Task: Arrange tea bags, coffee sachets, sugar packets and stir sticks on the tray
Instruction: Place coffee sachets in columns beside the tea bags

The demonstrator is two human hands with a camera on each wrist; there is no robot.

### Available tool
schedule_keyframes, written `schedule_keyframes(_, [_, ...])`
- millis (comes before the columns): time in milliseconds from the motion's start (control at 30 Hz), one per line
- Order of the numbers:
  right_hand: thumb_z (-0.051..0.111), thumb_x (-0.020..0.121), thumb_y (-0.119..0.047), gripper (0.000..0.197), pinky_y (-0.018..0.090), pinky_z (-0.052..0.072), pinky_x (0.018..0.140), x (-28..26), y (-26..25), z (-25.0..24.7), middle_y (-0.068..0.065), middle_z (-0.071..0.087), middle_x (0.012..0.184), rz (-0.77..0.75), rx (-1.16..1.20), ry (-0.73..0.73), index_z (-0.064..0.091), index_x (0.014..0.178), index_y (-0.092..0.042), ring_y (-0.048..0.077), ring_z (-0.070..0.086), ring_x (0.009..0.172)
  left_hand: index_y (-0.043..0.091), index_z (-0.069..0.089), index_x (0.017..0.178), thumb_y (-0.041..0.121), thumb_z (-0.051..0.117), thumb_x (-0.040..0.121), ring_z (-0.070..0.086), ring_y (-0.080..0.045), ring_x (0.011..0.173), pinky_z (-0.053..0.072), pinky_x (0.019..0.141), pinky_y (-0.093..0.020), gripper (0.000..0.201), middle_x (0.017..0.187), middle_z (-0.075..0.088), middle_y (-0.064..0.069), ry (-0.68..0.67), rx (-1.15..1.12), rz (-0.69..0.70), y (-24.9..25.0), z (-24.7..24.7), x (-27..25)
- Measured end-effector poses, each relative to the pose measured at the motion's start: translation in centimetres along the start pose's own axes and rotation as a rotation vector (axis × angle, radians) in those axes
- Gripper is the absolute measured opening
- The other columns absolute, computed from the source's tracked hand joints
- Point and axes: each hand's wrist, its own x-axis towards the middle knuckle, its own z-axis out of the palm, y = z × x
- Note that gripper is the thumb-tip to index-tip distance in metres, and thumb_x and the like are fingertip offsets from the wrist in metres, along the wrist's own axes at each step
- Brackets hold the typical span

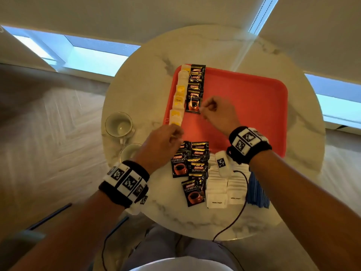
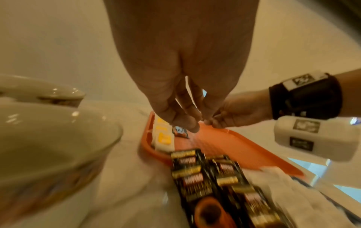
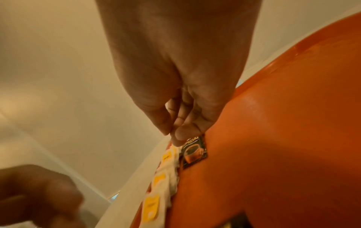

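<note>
Four coffee sachets already lay overlapped in a column at the upper middle of the head view, and the step in hand looked like settling the nearest of them; doing it well, I judge, meant working from the big things down. The round marble tabletop (image 1: 140,79) carried the red tray (image 1: 244,106) at the centre of the frame, most of its floor bare to the right, so each column wanted to stay narrow and hard against the left rim to leave room for the sugar and sticks. Tea bags (image 1: 178,100) with yellow tags ran down that left rim, and the column of coffee sachets (image 1: 196,83) sat just beside them, touching or nearly so. Below the tray, on the tabletop, waited the loose pile of coffee sachets (image 1: 190,169), then the white sugar packets (image 1: 224,194), then the blue stir sticks (image 1: 256,192) at lower right. The right hand (image 1: 216,112) had its fingers curled, thumb and forefinger pinching the lower right corner of the nearest sachet (image 1: 193,101); a light pinch and a small nudge should square it without dragging the overlapped ones. The left hand (image 1: 160,145), fingers bunched at the tray's near left corner by the last tea bag (image 1: 174,118), seemed to pinch something small, though I could not tell what.
</note>
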Motion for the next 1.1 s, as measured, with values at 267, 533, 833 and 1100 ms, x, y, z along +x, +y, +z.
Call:
schedule_keyframes(267, [0.069, 0.090, -0.016, 0.003, 0.021, 0.055, 0.069, -9.9, 2.0, 2.4, -0.001, 0.070, 0.083, -0.013, 0.010, -0.142, 0.066, 0.090, -0.016, 0.009, 0.065, 0.075, 0.022, 0.045, 0.085, 0.030, 0.059, 0.094, 0.054, -0.016, 0.073, 0.040, 0.064, -0.030, 0.019, 0.077, 0.054, 0.009, -0.157, 0.138, -0.337, -1.7, 4.5, -6.2])
schedule_keyframes(533, [0.066, 0.090, -0.009, 0.003, 0.022, 0.053, 0.070, -13.8, 4.3, 3.7, -0.001, 0.069, 0.080, 0.007, 0.015, -0.165, 0.067, 0.089, -0.012, 0.003, 0.060, 0.070, 0.018, 0.048, 0.096, 0.044, 0.058, 0.093, 0.062, -0.027, 0.088, 0.053, 0.077, -0.042, 0.028, 0.097, 0.062, -0.003, -0.123, 0.189, -0.506, -3.2, 6.0, -5.6])
schedule_keyframes(833, [0.065, 0.090, -0.009, 0.004, 0.015, 0.048, 0.068, -13.5, 3.3, 4.6, 0.004, 0.068, 0.083, 0.004, 0.012, -0.156, 0.067, 0.093, -0.011, 0.002, 0.056, 0.068, 0.011, 0.052, 0.108, 0.043, 0.060, 0.094, 0.060, -0.021, 0.087, 0.045, 0.073, -0.032, 0.035, 0.095, 0.063, -0.003, -0.092, 0.140, -0.509, -2.9, 4.9, -6.0])
schedule_keyframes(1100, [0.064, 0.090, -0.013, 0.008, 0.031, 0.054, 0.073, -12.8, 3.2, 5.1, 0.001, 0.069, 0.087, 0.028, 0.002, -0.139, 0.067, 0.097, -0.018, 0.007, 0.060, 0.072, 0.013, 0.042, 0.098, 0.024, 0.050, 0.102, 0.056, -0.024, 0.081, 0.036, 0.060, -0.030, 0.014, 0.089, 0.059, -0.004, -0.104, 0.117, -0.447, -1.9, 4.2, -5.6])
